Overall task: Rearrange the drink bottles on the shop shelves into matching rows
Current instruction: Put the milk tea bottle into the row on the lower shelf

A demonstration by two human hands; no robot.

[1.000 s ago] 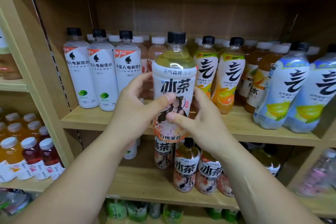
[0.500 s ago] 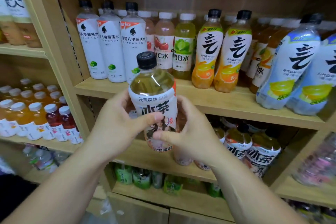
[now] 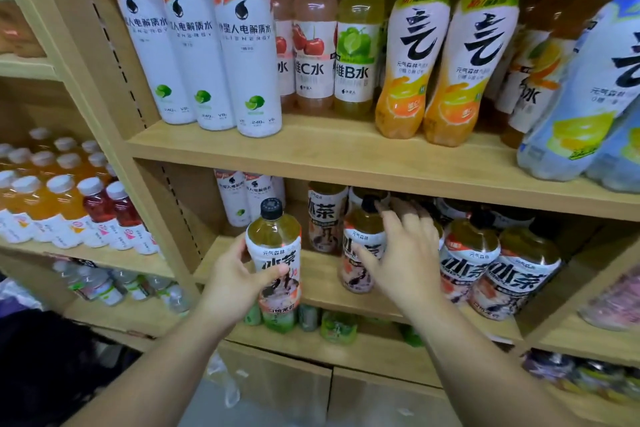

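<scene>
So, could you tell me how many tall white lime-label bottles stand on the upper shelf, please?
3, side by side at the left end of the wooden upper shelf: the left bottle, the middle bottle, the right bottle. More may stand hidden behind them.

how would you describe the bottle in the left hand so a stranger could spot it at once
Find the wooden shelf below the tall white bottles. At its front left, the left hand grips a black-capped tea bottle. Unlike the matching tea bottles standing to its right, it is held out before the shelf edge.
</scene>
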